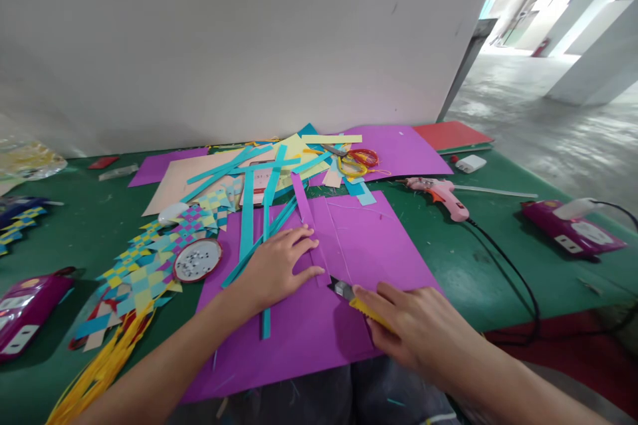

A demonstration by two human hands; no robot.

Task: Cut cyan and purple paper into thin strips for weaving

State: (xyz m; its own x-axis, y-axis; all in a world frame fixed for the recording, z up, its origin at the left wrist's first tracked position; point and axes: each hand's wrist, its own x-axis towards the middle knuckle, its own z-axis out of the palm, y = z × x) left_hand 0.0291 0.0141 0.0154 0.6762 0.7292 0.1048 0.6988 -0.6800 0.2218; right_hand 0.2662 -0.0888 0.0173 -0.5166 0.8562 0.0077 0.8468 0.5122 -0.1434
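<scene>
Hands apart, the left hand point(282, 265) spread flat over a purple strip point(303, 202) and the right point(416, 319) clamped round a yellow utility knife point(363, 307), this cut wants firm pressing, fingertips clear of the blade, and one steady stroke. The purple sheet point(309, 348) lies along the tabletop's point(458, 272) near edge, smooth, crossed by a thin pale line.

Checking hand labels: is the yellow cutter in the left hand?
No, the right hand grips the cutter by its yellow handle.
</scene>
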